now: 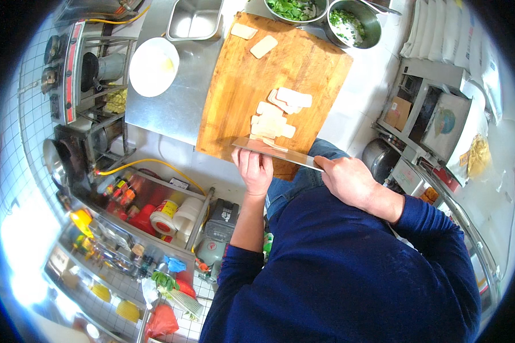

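Steel knife [285, 154] in R hand [349, 178], fingers closed, nr. pale slices [272, 123]; L hand [253, 170] at blade, hold unclear; prob. mid-slicing, next cut needing L fingertips clear.

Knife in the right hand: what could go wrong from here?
The fingers of the left hand sit right at the blade of the knife, so a slip by the right hand might cut them.

The pale slices lie in loose, overlapping piles just beyond the blade; a nudge could scatter them.

The knife is near the close edge of the cutting board, so pieces could perhaps drop off there.
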Action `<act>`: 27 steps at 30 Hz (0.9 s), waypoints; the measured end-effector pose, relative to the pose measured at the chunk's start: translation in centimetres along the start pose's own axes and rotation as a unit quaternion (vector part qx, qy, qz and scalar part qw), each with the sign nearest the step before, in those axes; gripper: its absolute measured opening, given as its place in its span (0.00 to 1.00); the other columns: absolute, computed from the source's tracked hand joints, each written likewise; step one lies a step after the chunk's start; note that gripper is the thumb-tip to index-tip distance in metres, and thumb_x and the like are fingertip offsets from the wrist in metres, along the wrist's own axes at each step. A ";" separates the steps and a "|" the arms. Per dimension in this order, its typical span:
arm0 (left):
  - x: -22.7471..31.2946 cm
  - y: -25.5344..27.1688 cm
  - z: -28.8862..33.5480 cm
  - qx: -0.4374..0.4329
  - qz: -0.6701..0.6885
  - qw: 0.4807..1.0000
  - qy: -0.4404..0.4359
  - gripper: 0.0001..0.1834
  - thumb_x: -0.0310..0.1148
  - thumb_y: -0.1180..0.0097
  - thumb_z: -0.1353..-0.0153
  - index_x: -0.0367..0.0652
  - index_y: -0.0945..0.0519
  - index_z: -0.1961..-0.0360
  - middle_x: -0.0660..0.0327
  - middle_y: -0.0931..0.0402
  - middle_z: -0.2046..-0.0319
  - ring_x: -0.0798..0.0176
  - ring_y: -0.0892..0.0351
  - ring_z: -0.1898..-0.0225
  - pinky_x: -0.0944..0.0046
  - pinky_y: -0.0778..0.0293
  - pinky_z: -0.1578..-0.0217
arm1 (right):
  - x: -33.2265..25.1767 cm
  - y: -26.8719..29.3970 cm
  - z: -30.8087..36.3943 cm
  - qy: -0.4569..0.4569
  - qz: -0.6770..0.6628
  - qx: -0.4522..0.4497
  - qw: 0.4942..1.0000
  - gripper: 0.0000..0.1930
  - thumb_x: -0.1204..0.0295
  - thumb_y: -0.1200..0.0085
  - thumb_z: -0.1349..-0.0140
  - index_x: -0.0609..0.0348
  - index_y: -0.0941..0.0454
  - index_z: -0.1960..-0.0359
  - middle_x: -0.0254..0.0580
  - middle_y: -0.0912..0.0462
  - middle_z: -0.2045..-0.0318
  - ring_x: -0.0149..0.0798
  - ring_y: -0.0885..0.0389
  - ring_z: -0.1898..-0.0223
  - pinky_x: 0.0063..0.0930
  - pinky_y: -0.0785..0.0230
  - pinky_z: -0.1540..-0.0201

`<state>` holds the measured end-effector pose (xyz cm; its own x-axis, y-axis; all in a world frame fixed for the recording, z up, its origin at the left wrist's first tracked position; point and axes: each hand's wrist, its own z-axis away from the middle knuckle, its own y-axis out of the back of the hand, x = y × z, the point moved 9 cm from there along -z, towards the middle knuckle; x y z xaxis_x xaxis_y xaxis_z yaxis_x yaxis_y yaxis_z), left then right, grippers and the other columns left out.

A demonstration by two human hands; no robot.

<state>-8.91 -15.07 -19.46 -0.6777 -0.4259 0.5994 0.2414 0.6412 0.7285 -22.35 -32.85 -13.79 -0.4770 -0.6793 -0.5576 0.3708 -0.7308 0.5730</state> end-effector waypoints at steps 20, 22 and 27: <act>0.1 0.3 -0.4 0.005 0.009 1.000 0.010 0.12 0.26 0.29 0.33 0.39 0.15 0.50 0.53 0.17 0.49 0.42 0.21 0.45 0.42 0.25 0.39 | -0.3 -2.3 -4.8 -0.003 0.035 0.001 0.999 0.10 0.68 0.44 0.28 0.58 0.15 0.52 0.55 0.12 0.75 0.61 0.09 0.71 0.59 0.15 0.66; 0.2 0.3 -0.5 -0.001 0.012 1.000 0.016 0.11 0.26 0.30 0.32 0.39 0.14 0.51 0.53 0.17 0.49 0.42 0.21 0.45 0.42 0.25 0.39 | -0.3 -2.1 -4.5 0.000 0.029 0.010 1.000 0.10 0.68 0.45 0.29 0.59 0.16 0.54 0.56 0.12 0.75 0.61 0.08 0.70 0.58 0.15 0.66; 0.7 0.4 -0.9 -0.003 0.012 1.000 0.019 0.10 0.26 0.29 0.32 0.40 0.14 0.52 0.54 0.17 0.49 0.43 0.21 0.45 0.44 0.25 0.39 | 0.0 -1.6 -3.9 0.002 -0.011 0.037 0.999 0.09 0.69 0.47 0.28 0.61 0.16 0.57 0.59 0.11 0.73 0.63 0.08 0.68 0.57 0.14 0.64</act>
<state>-8.63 -15.69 -18.41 -0.6449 -0.4336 0.6293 0.2624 0.6478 0.7152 -19.82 -31.97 -17.03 -0.4819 -0.6630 -0.5730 0.3003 -0.7392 0.6028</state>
